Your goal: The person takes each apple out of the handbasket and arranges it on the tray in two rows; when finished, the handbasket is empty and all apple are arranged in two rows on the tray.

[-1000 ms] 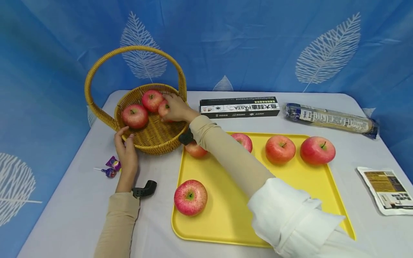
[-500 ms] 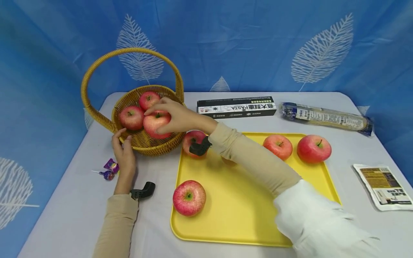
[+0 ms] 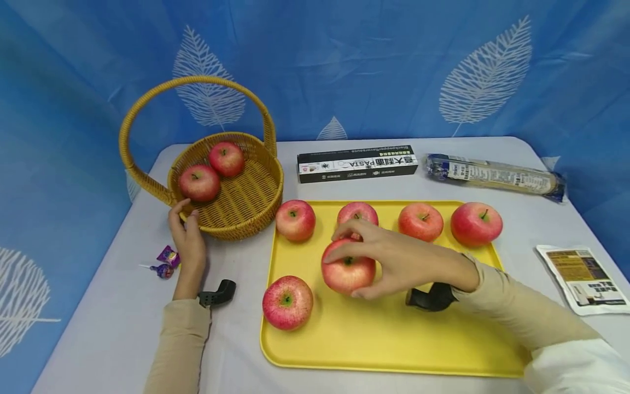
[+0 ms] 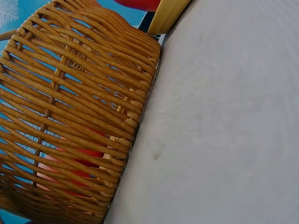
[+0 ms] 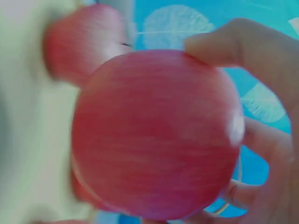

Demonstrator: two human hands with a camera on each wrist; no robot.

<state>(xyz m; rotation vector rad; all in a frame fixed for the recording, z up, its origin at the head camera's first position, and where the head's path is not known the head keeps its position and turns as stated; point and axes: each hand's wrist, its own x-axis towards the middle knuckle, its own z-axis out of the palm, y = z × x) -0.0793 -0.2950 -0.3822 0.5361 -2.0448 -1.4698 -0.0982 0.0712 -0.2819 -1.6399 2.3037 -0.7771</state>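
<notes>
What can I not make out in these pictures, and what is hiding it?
Head view: part of the second back-row apple from left, covered by the right grip.
Head view: corner of the pouch, cut off by right edge.
Left wrist view: apples, mostly covered by the basket.
Right wrist view: upper-left apple, blurred.

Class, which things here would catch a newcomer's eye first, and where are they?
Probably the red apple that the right hand grips over the bright yellow tray, near the middle of the head view. Next, perhaps, the woven basket at the left, with its tall looped handle and two apples inside.
</notes>
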